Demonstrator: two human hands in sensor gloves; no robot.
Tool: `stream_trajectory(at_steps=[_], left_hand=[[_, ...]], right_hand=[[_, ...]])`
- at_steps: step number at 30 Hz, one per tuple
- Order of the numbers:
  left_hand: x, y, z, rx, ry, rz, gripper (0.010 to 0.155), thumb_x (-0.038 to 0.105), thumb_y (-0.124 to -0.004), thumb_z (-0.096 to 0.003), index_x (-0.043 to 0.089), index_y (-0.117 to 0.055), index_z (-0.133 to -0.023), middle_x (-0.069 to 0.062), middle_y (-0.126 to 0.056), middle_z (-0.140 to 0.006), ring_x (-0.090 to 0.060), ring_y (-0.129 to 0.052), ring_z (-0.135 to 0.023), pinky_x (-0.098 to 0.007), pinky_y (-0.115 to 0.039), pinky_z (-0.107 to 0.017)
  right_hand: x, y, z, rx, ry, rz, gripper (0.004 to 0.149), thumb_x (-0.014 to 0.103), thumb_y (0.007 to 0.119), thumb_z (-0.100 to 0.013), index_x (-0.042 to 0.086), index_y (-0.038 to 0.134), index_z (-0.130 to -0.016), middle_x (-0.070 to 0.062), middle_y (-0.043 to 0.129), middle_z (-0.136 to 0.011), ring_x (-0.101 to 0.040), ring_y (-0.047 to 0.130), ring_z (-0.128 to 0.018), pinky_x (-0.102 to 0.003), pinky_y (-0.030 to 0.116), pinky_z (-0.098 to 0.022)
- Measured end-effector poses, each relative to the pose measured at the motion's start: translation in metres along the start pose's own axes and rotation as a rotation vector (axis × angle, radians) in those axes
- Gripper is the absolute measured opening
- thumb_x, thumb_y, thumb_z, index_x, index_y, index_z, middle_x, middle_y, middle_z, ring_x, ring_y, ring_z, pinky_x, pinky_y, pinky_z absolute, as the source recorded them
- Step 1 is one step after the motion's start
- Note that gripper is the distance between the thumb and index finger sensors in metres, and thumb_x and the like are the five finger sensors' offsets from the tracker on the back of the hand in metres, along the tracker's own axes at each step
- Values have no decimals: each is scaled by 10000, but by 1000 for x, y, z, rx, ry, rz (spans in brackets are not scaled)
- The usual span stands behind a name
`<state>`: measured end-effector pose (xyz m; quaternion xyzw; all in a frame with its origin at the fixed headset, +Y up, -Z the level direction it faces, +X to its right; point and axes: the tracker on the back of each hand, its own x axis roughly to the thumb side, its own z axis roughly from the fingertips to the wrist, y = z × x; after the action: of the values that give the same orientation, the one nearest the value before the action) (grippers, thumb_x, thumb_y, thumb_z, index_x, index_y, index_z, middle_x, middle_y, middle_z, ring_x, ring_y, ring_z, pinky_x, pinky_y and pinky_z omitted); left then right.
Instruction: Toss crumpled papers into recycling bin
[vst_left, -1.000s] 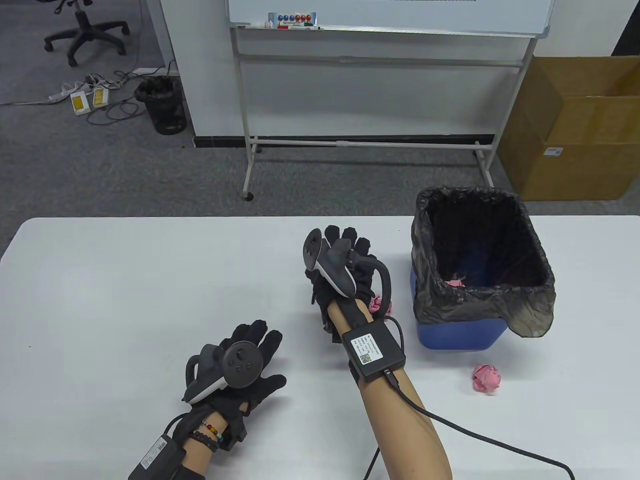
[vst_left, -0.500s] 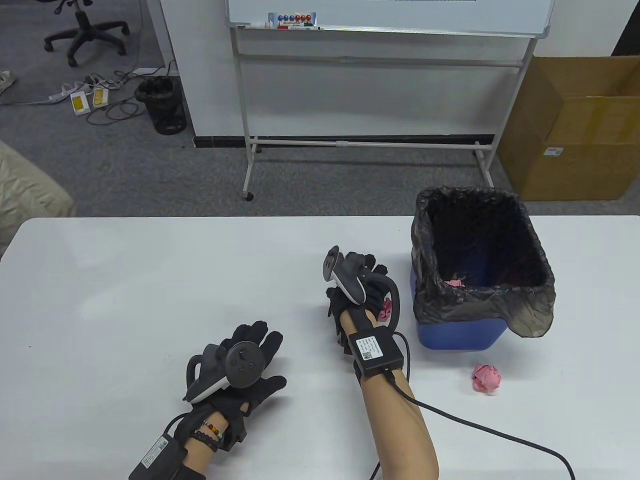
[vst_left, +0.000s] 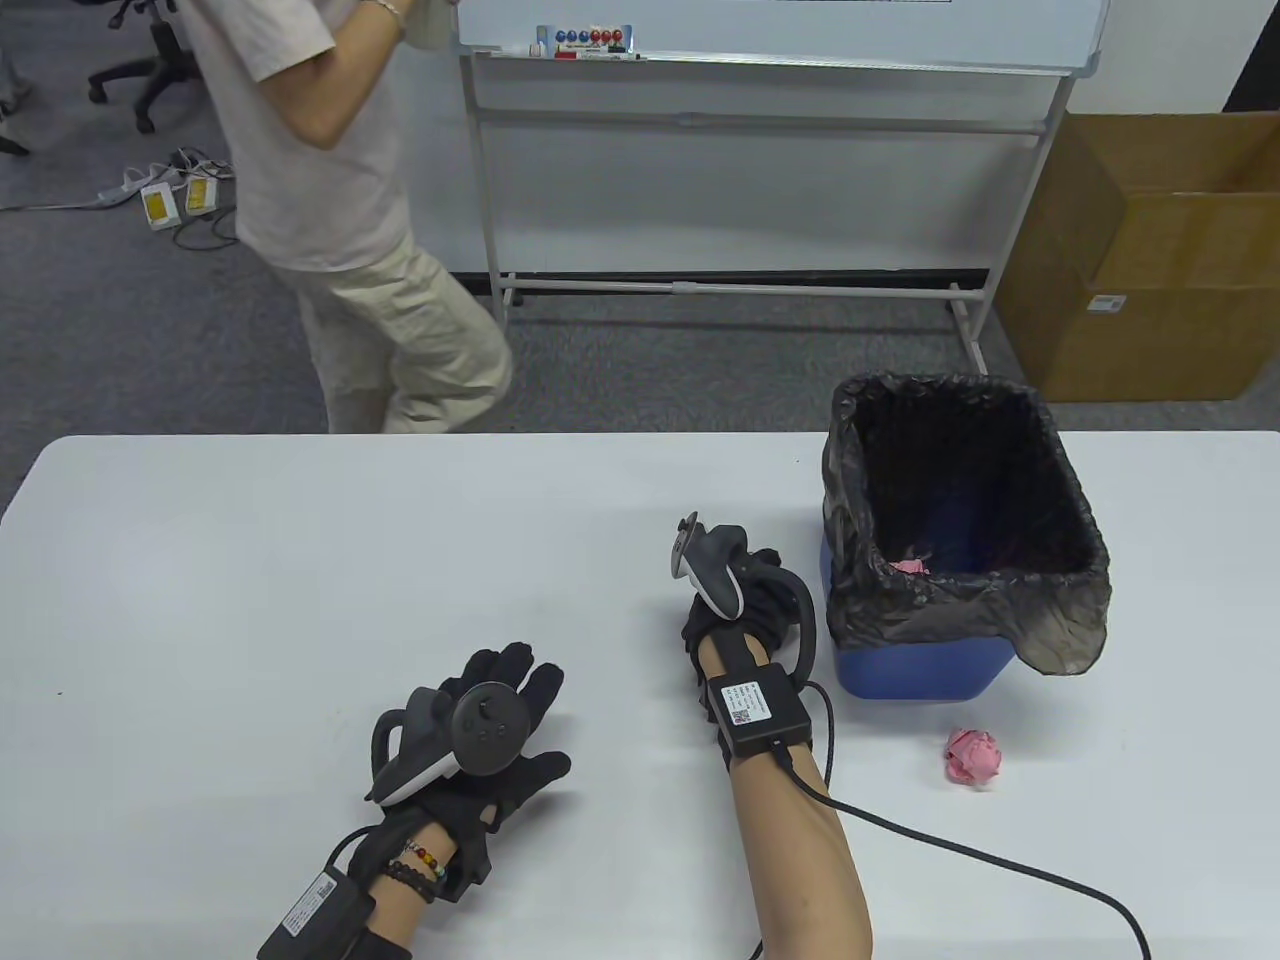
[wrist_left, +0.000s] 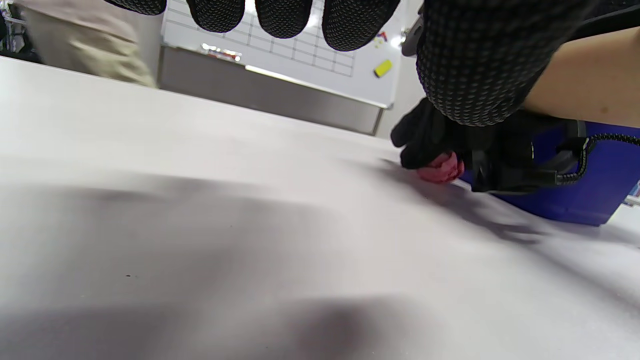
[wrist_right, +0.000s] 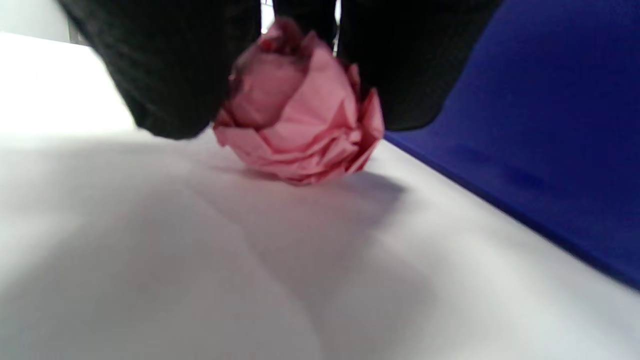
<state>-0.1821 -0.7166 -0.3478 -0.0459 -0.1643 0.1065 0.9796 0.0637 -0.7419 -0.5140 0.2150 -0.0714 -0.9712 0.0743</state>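
Note:
A pink crumpled paper ball (wrist_right: 300, 125) lies on the white table just left of the blue bin (vst_left: 920, 672), which is lined with a black bag. My right hand (vst_left: 752, 600) grips this ball from above, its fingers (wrist_right: 170, 75) closed around it; the table view hides the ball under the hand. The left wrist view shows the ball (wrist_left: 440, 167) under the right hand, at the table surface. A second pink ball (vst_left: 973, 757) lies on the table in front of the bin. Another pink paper (vst_left: 910, 566) lies inside the bin. My left hand (vst_left: 505, 715) rests flat on the table, fingers spread, holding nothing.
A person (vst_left: 350, 200) walks past behind the table at the back left. A whiteboard stand (vst_left: 740, 285) and a cardboard box (vst_left: 1160, 260) stand beyond the table. A black cable (vst_left: 1000, 860) runs from my right wrist across the table's front right.
My right hand has shifted right towards the bin and closed over the pink ball. A person has walked into view behind the table. My left hand has not moved.

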Motion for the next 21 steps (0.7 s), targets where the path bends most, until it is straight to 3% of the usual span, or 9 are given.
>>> stream_trajectory(at_steps=[6,13,21], left_hand=[[-1,1,0,4,1,4,842,545,-834,-431,233,-468,-1123,-142,-340,-1237,-488,-383,-1121,-704,-435,-745],[1,0,0,1,-8,7,844,546,-834,-431,234,-466,-1123,-140,-337,-1238,-486,-380,-1123,-701,-434,-748],[4,-1,0,5,-22,6,844,547,-833,-431,235,-464,-1123,-141,-335,-1238,-479,-363,-1126,-702,-424,-748]], right_hand=[[-2,-5,2,-82,2,24,514,371,910,-357,289,866,-863,0,863,-957,-265,959,-849,-334,916,-559],[-4,-18,19,-102,-78,-6,472,366,907,-358,289,900,-824,11,892,-931,-257,983,-833,-332,935,-544],[-3,-45,53,-39,-195,-77,469,369,906,-364,281,908,-825,5,903,-927,-265,993,-828,-333,944,-535]])
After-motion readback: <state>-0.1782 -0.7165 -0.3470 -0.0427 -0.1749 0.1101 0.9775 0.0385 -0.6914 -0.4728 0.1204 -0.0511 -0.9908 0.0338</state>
